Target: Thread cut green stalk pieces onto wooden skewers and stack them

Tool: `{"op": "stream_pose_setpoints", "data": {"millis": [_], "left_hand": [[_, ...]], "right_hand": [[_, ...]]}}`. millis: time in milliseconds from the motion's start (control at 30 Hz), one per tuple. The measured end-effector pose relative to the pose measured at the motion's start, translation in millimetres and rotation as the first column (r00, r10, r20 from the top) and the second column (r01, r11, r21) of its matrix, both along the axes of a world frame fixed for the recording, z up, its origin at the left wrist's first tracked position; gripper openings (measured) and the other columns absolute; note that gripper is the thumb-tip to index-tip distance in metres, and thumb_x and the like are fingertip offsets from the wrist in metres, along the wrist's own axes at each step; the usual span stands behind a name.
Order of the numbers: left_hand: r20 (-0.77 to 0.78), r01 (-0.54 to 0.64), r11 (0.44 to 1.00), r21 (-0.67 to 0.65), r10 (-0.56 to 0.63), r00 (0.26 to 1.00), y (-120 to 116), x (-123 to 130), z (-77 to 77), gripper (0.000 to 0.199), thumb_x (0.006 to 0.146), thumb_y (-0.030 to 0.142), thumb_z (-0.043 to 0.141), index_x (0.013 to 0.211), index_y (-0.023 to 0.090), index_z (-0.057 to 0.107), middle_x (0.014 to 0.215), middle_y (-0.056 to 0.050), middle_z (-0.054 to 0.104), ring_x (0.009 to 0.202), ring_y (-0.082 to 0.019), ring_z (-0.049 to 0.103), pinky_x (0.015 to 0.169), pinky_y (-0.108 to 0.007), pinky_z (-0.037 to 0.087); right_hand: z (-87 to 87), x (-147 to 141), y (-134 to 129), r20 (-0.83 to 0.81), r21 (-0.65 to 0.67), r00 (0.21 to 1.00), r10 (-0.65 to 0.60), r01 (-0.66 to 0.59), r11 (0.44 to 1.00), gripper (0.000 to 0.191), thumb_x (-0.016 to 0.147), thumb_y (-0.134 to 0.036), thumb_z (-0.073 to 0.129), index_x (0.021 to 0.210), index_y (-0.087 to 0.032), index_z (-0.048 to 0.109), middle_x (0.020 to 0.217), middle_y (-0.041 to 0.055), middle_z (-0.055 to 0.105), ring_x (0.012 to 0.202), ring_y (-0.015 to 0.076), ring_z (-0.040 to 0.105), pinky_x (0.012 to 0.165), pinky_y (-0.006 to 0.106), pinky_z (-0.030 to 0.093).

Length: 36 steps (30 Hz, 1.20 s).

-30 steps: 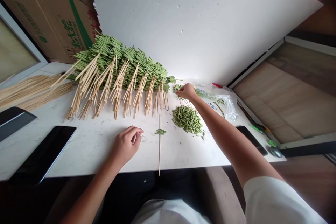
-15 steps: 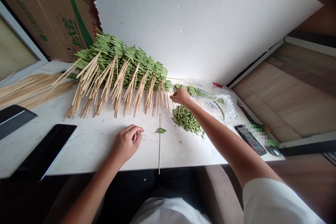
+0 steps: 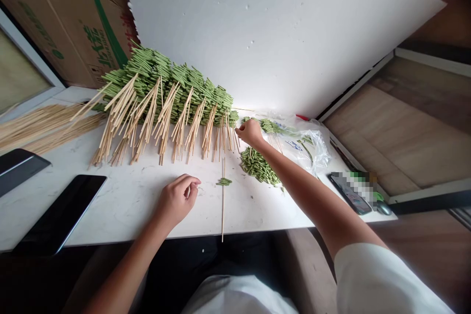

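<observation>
My left hand rests on the white table, its fingers curled in, with nothing seen in them. To its right lies one skewer with a few short green pieces across it, its lower end past the table edge. My right hand is pinched at the right end of the large stack of skewered green pieces, by the last skewer sticks. What its fingertips hold is too small to make out. Nearer me than that hand sits a heap of loose green pieces.
Bare skewers lie at the left, near a black tablet and another dark device. A clear plastic bag, a phone and a mouse are at the right. A white board stands behind.
The view has shifted slightly. My right hand has moved a little left, closer to the end skewers of the stack. My left hand stays curled on the table.
</observation>
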<state>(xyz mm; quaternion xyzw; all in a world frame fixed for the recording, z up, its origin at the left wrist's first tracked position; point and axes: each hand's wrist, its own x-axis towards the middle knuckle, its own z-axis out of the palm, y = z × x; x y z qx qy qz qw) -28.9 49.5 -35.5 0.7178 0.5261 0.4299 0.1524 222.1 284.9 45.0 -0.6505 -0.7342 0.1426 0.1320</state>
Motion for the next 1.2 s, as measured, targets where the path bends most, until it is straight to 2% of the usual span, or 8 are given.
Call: {"op": "stream_pose_setpoints", "data": {"millis": [167,300,433,533,667,933,1067,1200], "left_hand": [[0.0,0.007,1.0,-0.008,-0.007,1.0,0,-1,-1.4,0.019,0.1,0.014,0.053,0.096,0.021,0.07,0.094,-0.003,0.077,0.072,-0.016,0.069,0.07,-0.03,0.051],[0.0,0.009,1.0,-0.019,-0.009,1.0,0,-1,-2.5,0.019,0.1,0.015,0.053,0.097,0.021,0.07,0.095,-0.004,0.077,0.072,-0.017,0.069,0.07,-0.03,0.051],[0.009,0.009,1.0,-0.023,-0.009,1.0,0,-1,-2.8,0.019,0.101,0.015,0.052,0.096,0.021,0.07,0.094,-0.004,0.077,0.071,-0.016,0.068,0.069,-0.029,0.051],[0.007,0.011,1.0,-0.021,-0.011,1.0,0,-1,-2.9,0.019,0.101,0.015,0.052,0.096,0.021,0.069,0.094,-0.003,0.077,0.07,-0.016,0.068,0.068,-0.029,0.051],[-0.002,0.007,1.0,-0.014,-0.007,1.0,0,-1,-2.9,0.019,0.101,0.015,0.052,0.096,0.021,0.069,0.093,-0.004,0.077,0.069,-0.017,0.069,0.068,-0.03,0.052],[-0.018,0.002,1.0,-0.022,-0.003,1.0,0,-1,-1.9,0.019,0.1,0.014,0.053,0.096,0.021,0.07,0.093,-0.003,0.077,0.073,-0.017,0.07,0.069,-0.03,0.052],[-0.015,0.005,0.999,-0.031,-0.005,1.0,0,-1,-2.2,0.02,0.099,0.015,0.053,0.096,0.021,0.071,0.094,-0.004,0.077,0.074,-0.018,0.07,0.07,-0.03,0.053],[-0.002,0.004,1.0,-0.027,-0.004,1.0,0,-1,-1.6,0.02,0.099,0.015,0.053,0.095,0.021,0.071,0.093,-0.004,0.077,0.074,-0.018,0.071,0.07,-0.03,0.054]], "right_hand": [[-6.0,-17,-1,0.037,-0.029,0.999,-0.005,0.006,1.0,0.034,0.103,-0.029,0.067,0.073,-0.015,0.07,0.071,0.013,0.07,0.064,0.0212,0.065,0.067,0.034,0.058],[-2.2,-16,1,0.118,-0.033,0.993,-0.009,0.013,0.999,0.042,0.107,-0.047,0.06,0.082,-0.016,0.072,0.074,0.0132,0.068,0.069,0.0236,0.066,0.07,0.038,0.059],[13.2,23,11,0.182,0.041,0.972,-0.151,0.146,0.988,0.049,0.11,-0.052,0.048,0.089,-0.016,0.073,0.079,0.0162,0.071,0.074,0.0258,0.07,0.073,0.038,0.058],[21.6,63,18,0.326,0.071,0.916,-0.233,0.222,0.972,0.043,0.103,-0.053,0.064,0.092,-0.013,0.076,0.082,0.0182,0.074,0.079,0.0288,0.072,0.073,0.037,0.056],[21.4,95,19,0.425,-0.164,0.899,-0.104,0.19,0.968,0.054,0.09,-0.067,0.076,0.073,-0.016,0.075,0.063,0.0111,0.072,0.066,0.0238,0.07,0.067,0.031,0.053],[17.7,97,13,0.329,-0.283,0.942,-0.06,0.159,0.946,0.041,0.081,-0.05,0.09,0.063,-0.016,0.075,0.057,0.0061,0.069,0.055,0.0192,0.064,0.067,0.032,0.054],[20.0,100,14,0.28,-0.269,0.956,-0.088,0.166,0.949,0.031,0.083,-0.037,0.088,0.063,-0.016,0.077,0.06,0.004,0.068,0.053,0.0149,0.058,0.062,0.029,0.049],[23.8,102,13,0.217,-0.301,0.972,-0.092,0.157,0.941,0.026,0.086,-0.035,0.084,0.067,-0.016,0.08,0.06,0.0022,0.067,0.05,0.0125,0.053,0.056,0.028,0.044]]}}
